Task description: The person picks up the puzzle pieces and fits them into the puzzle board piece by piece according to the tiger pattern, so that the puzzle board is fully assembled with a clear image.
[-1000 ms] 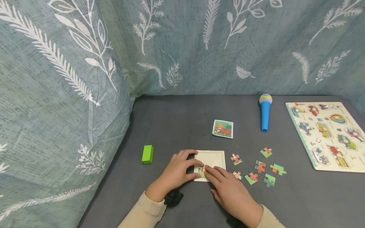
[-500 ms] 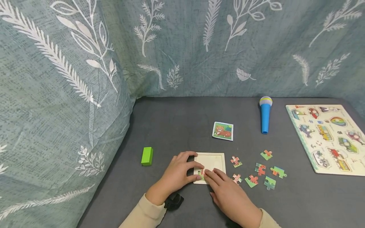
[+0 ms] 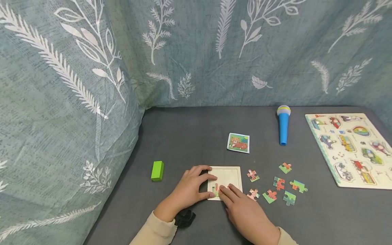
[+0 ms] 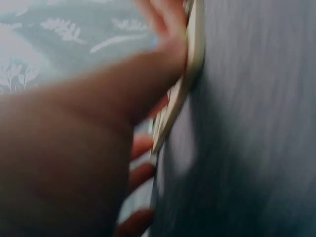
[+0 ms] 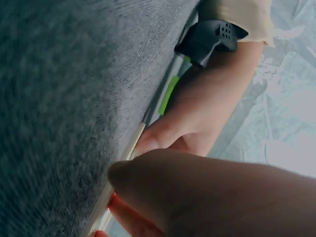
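Observation:
A small pale wooden puzzle tray (image 3: 229, 173) lies on the dark tabletop, mostly bare inside. One green-and-red puzzle piece (image 3: 215, 190) sits in its near left corner. My left hand (image 3: 186, 190) grips the tray's left side, its thumb at the near corner and its fingers farther up the edge. In the left wrist view the thumb overlaps the tray's rim (image 4: 197, 34). With fingers extended, my right hand (image 3: 246, 214) presses into the near part of the tray beside that piece; a bit of red shows by the fingertips, the rest hidden beneath them.
Several loose puzzle pieces (image 3: 278, 183) lie right of the tray. Behind it is a tiger picture card (image 3: 238, 143). A blue toy microphone (image 3: 283, 127) and a large vehicle puzzle board (image 3: 349, 149) lie farther right, a green block (image 3: 157, 170) to the left. A patterned curtain (image 3: 202, 51) hangs behind.
The right fingertips have slid slightly toward the tray's near edge, showing a little more of its inside. The left hand keeps its place on the tray. The head view has shifted slightly.

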A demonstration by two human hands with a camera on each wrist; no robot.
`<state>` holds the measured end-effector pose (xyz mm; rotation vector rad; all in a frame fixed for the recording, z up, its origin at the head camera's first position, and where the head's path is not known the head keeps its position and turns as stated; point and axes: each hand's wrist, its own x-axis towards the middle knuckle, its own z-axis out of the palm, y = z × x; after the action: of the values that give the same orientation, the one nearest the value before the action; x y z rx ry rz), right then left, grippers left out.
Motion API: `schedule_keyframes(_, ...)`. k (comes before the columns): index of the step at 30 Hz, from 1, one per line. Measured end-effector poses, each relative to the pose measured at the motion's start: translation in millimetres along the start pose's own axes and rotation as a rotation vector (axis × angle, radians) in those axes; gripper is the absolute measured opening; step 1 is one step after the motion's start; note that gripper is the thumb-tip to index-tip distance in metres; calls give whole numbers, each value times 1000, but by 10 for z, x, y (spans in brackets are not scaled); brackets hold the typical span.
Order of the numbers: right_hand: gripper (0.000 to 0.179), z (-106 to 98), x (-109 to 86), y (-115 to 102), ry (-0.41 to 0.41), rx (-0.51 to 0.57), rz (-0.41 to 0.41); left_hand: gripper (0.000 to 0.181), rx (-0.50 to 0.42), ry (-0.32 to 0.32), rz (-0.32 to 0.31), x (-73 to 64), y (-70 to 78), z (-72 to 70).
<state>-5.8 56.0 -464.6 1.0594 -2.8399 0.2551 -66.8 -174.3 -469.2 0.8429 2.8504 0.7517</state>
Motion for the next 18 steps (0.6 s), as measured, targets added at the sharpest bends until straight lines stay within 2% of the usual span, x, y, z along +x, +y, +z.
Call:
schedule_keyframes(4, 51, 28, -9, 0, 16, 19, -23, 58, -13, -48, 13, -28, -40, -16)
schedule_keyframes(8, 53, 36, 2, 21, 2, 50, -34, 57, -23, -58, 20, -25, -55, -16)
schedule_keyframes(13, 53, 36, 15, 73, -16, 73, -40, 56, -31, -43, 26, -7, -56, -13)
schedule_keyframes(18, 39, 51, 36, 132, 64, 110, -83, 49, -29, -14, 34, 14, -69, -5)
